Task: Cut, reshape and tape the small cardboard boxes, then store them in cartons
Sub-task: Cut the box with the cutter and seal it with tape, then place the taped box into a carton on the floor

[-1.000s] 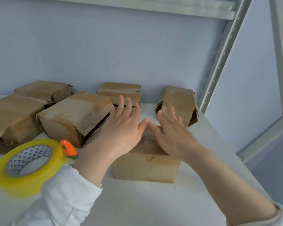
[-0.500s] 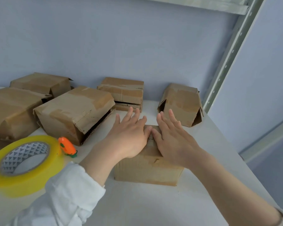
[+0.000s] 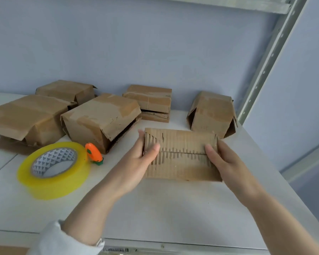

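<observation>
cardboard box point(image 3: 180, 168) tilted over the counter point(image 3: 155, 208), ends pinched by left grip point(image 3: 136, 160) and right grip point(image 3: 225, 160), thumbs on torn face

Behind the small box point(image 3: 180, 155) most fingers point(image 3: 141, 134) are hidden; the leftmost box point(image 3: 22, 116) is cropped.

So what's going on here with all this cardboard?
A person grips a box with both hands, the left hand at its left end, the right hand at its right end, thumbs on its worn, ribbed face. Five other boxes sit behind it on the table. A tape roll and an orange cutter lie to its left.
</observation>
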Demonstrator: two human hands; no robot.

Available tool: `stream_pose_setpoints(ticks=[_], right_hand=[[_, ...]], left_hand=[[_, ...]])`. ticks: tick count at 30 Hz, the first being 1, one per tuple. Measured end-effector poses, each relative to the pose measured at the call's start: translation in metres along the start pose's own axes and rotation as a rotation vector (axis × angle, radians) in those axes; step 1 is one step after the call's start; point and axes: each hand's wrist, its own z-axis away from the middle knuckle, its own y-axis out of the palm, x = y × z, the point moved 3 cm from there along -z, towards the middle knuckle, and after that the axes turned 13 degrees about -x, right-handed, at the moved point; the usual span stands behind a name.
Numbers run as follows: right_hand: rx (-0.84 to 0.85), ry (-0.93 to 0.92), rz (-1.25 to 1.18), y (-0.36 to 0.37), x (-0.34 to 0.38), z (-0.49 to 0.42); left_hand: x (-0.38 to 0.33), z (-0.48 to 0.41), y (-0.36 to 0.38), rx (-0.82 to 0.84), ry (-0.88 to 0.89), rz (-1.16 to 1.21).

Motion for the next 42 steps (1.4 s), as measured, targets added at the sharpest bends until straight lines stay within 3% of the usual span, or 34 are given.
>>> stream_pose_setpoints(ticks=[3,7,9,12,17,21,24,29,34,37,42], right_hand=[[0.029,-0.104,-0.065,0.001,-0.020,0.020],[0.043,-0.066,-0.172,0.001,-0.041,0.031],[0.033,-0.028,-0.188,0.002,-0.046,0.033],[-0.126,0.045,-0.195,0.001,-0.046,0.035],[-0.177,0.120,-0.222,0.011,-0.044,0.031],[-0.219,0.082,-0.273,0.009,-0.042,0.039],[-0.253,0.042,-0.309,0.002,-0.035,0.054],[-0.309,0.008,-0.261,-0.014,-0.016,0.097],[-0.288,0.177,-0.325,-0.029,-0.014,0.147],[-0.354,0.333,-0.375,-0.044,-0.022,0.185],[-0.530,0.439,-0.428,-0.083,-0.028,0.273]], left_hand=[[0.012,0.024,0.009,0.070,0.068,0.037],[0.034,0.047,0.014,0.127,0.026,0.119],[0.032,0.037,0.013,0.056,-0.025,0.161],[0.024,0.005,-0.003,-0.144,-0.226,0.258],[0.009,-0.005,0.007,0.020,-0.252,0.265],[0.000,-0.003,0.015,-0.100,-0.223,0.376],[-0.005,0.005,0.014,-0.081,-0.215,0.448],[-0.022,0.020,0.010,0.038,-0.139,0.528],[-0.025,0.039,0.009,0.259,-0.083,0.532],[-0.026,0.059,0.027,0.454,-0.074,0.514],[-0.047,0.113,0.083,0.833,-0.056,0.437]])
